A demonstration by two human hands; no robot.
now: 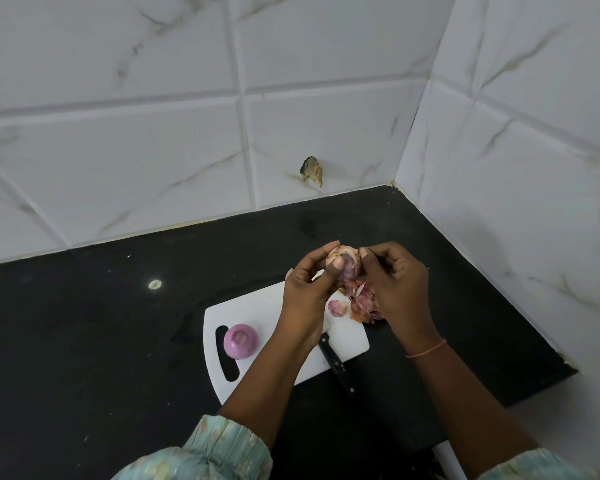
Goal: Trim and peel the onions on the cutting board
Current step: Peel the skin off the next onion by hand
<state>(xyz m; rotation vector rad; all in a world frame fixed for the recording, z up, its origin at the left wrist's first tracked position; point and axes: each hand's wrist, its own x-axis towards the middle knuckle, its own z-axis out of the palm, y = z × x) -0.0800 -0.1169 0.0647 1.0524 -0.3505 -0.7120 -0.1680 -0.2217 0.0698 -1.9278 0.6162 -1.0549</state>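
I see white marble-look tiles (pixel 153 140) on two walls meeting at a corner, with a chipped hole (pixel 312 170) in the back wall. Below them runs the black worktop (pixel 84 323). A white board (pixel 257 313) lies on it, handle slot at its left end. My left hand (pixel 309 292) grips an onion (pixel 347 266) above the board's far edge, thumb pressed on its face. My right hand (pixel 395 289) pinches at the onion's right side, fingertips on its skin. A peeled onion (pixel 240 341) sits on the board beside the slot. Loose skins (pixel 364 303) pile at the board's right edge. A black-handled knife (pixel 336 365) lies at the board's near edge, its blade hidden under my left wrist.
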